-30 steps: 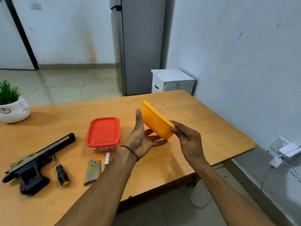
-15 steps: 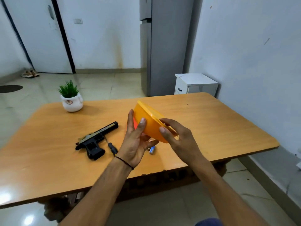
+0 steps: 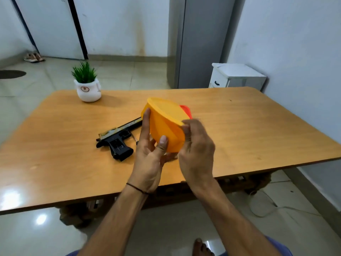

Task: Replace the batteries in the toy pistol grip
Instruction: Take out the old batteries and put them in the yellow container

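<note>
While a fridge [image 3: 199, 43] and white cabinet [image 3: 238, 75] stand behind the wooden table [image 3: 258, 130], the black, tan-topped toy pistol [image 3: 118, 141] lies on it; left hand [image 3: 149, 163] and right hand [image 3: 197, 152] grip a yellow container [image 3: 166, 126] above it.

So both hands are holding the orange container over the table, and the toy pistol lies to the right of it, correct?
Not quite. In the head view the toy pistol lies on the table left of the orange container, not right. The left hand and right hand do hold it over the table.
</note>
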